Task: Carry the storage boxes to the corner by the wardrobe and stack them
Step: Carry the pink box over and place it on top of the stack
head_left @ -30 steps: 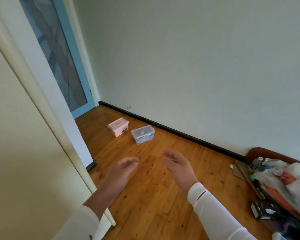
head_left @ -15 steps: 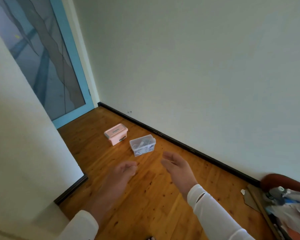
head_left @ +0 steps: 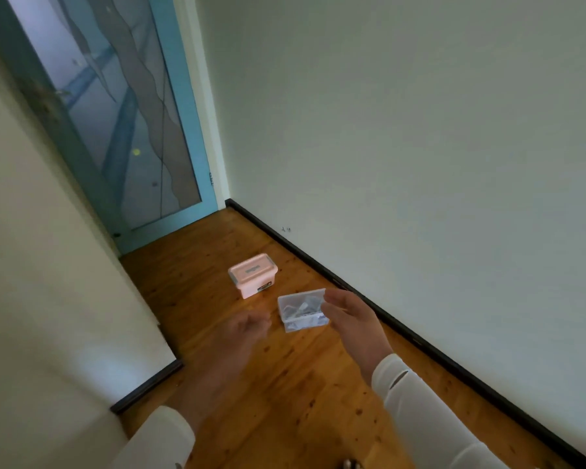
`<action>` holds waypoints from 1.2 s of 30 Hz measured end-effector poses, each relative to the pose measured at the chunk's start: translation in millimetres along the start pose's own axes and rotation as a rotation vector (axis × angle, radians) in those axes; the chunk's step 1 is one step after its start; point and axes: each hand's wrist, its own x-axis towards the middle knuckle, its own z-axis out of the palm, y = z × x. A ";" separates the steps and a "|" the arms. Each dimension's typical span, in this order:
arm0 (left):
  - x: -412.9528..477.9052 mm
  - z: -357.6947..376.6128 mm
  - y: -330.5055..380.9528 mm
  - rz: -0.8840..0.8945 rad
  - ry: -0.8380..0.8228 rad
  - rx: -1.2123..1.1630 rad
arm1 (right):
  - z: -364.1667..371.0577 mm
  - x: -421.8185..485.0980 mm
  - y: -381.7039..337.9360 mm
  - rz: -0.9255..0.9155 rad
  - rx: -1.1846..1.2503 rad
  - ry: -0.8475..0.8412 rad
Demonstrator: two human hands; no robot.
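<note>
Approach step, nothing picked up yet: left hand (head_left: pixel 247 328) and right hand (head_left: pixel 349 316) are out front, apart, fingers relaxed, holding nothing. Clear box (head_left: pixel 300 309) and pink box (head_left: pixel 253 275) sit side by side on the wood floor (head_left: pixel 285 384) near the skirting. Next move, I'd say: crouch and take the clear box by both sides.

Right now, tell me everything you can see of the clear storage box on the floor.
The clear box is small, rectangular, of see-through plastic, with pale contents I cannot identify. It sits flat on the wooden floor, apart from the pink box behind it. The right hand overlaps its right end; contact is unclear.
</note>
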 end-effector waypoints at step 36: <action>457.4 -69.2 42.5 -0.315 0.282 -0.254 | 126.7 536.3 -38.0 0.159 -0.151 -0.370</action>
